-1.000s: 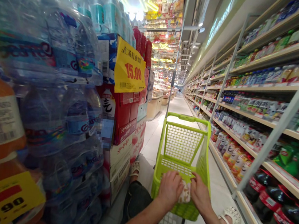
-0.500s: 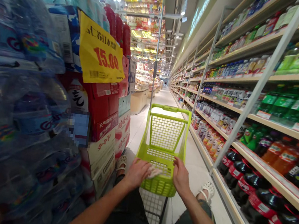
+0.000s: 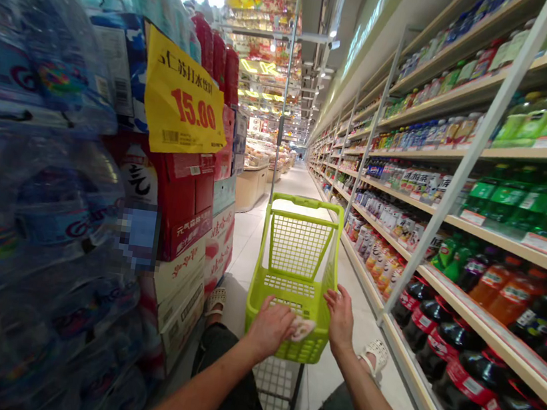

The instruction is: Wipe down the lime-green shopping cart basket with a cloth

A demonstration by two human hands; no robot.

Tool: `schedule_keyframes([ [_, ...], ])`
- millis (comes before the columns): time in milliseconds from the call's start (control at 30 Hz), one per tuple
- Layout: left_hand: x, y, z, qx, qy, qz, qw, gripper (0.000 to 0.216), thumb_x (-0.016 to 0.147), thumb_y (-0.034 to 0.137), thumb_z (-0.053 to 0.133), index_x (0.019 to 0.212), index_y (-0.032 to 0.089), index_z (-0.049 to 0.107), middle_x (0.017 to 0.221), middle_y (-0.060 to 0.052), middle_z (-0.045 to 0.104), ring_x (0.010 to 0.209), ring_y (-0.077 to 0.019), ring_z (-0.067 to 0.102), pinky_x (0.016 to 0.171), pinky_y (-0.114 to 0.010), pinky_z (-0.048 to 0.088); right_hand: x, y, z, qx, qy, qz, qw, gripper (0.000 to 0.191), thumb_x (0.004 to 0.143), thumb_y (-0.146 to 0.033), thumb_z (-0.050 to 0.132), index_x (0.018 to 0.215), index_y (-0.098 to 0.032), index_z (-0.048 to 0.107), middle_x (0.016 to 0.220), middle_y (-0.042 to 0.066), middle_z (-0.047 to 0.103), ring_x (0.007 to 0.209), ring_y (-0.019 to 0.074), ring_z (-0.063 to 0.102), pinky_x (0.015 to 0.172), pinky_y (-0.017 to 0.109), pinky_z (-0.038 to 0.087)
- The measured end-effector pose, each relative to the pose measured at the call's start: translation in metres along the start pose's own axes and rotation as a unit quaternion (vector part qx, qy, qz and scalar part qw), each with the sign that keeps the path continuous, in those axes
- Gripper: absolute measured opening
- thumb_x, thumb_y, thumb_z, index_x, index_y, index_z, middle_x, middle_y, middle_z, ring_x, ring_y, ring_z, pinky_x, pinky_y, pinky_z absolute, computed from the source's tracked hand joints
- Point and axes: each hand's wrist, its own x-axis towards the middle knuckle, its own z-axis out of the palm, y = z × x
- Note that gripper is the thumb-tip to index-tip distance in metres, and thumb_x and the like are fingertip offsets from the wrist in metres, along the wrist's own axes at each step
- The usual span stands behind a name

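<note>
A lime-green shopping cart point(image 3: 298, 245) stands in the aisle right in front of me, its mesh basket showing nothing inside. My left hand point(image 3: 273, 326) lies on the cart's near rim and presses a small pale cloth point(image 3: 302, 330) against it, fingers curled over. My right hand point(image 3: 340, 311) grips the near right corner of the rim. My dark trouser legs and pale sandals show below the cart.
Stacked shrink-wrapped water packs point(image 3: 28, 186) and red drink cartons point(image 3: 192, 208) with a yellow 15.00 price sign point(image 3: 182, 109) wall the left. Long shelves of bottled drinks point(image 3: 473, 258) run along the right. The tiled aisle point(image 3: 302, 178) stretches ahead.
The view has moved forward along the aisle, past the orange bottles and water packs on the left. Both hands stay on the cart's rim, the right hand now nearer the corner.
</note>
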Motion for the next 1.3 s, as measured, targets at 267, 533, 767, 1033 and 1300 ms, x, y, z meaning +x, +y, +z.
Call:
schedule_keyframes([
  [267, 0.021, 0.03, 0.012, -0.013, 0.01, -0.089, 0.996, 0.02, 0.086, 0.027, 0.037, 0.085, 0.018, 0.055, 0.086, -0.005, 0.059, 0.084, -0.0192, 0.052, 0.077, -0.034, 0.04, -0.005, 0.0, 0.02, 0.118, 0.008, 0.076, 0.99, 0.058, 0.074, -0.059, 0.036, 0.118, -0.022, 0.037, 0.102, 0.007, 0.058, 0.093, 0.018, 0.059, 0.083, 0.033, 0.042],
  [533, 0.014, 0.006, 0.001, 0.006, -0.015, -0.048, 0.999, 0.02, 0.086, 0.028, 0.039, 0.081, 0.018, 0.055, 0.08, -0.001, 0.06, 0.082, -0.0158, 0.053, 0.096, -0.042, 0.027, 0.007, -0.001, 0.01, 0.081, 0.025, 0.057, 0.995, 0.056, 0.073, -0.055, 0.041, 0.116, -0.02, 0.039, 0.099, 0.007, 0.059, 0.091, 0.0176, 0.059, 0.082, 0.032, 0.042],
  [767, -0.003, -0.03, -0.004, -0.009, 0.075, -0.161, 0.984, 0.026, 0.087, 0.022, 0.031, 0.08, 0.018, 0.056, 0.077, -0.002, 0.061, 0.079, -0.0167, 0.055, 0.091, -0.042, 0.034, -0.018, 0.009, 0.031, -0.129, -0.112, -0.082, 0.982, 0.041, 0.076, -0.041, 0.046, 0.109, -0.017, 0.053, 0.108, 0.01, 0.059, 0.097, 0.02, 0.057, 0.088, 0.035, 0.041],
  [1033, 0.001, -0.039, 0.009, -0.318, 0.134, -0.092, 0.934, 0.038, 0.079, 0.019, 0.038, 0.117, 0.015, 0.043, 0.112, -0.01, 0.055, 0.105, -0.0187, 0.05, 0.092, -0.037, 0.04, -0.042, 0.012, 0.051, -0.405, -0.303, -0.207, 0.838, 0.048, 0.082, -0.036, 0.044, 0.127, -0.02, 0.04, 0.119, 0.009, 0.055, 0.106, 0.0225, 0.052, 0.087, 0.038, 0.04],
  [1300, 0.01, -0.062, 0.021, -0.399, 0.161, -0.45, 0.782, 0.042, 0.072, 0.011, 0.047, 0.114, 0.012, 0.042, 0.117, -0.013, 0.054, 0.111, -0.0214, 0.049, 0.094, -0.035, 0.038, -0.049, 0.012, 0.06, -0.448, -0.313, -0.253, 0.798, 0.026, 0.071, -0.013, 0.051, 0.094, -0.023, 0.058, 0.093, 0.004, 0.06, 0.087, 0.0187, 0.055, 0.077, 0.031, 0.042],
])
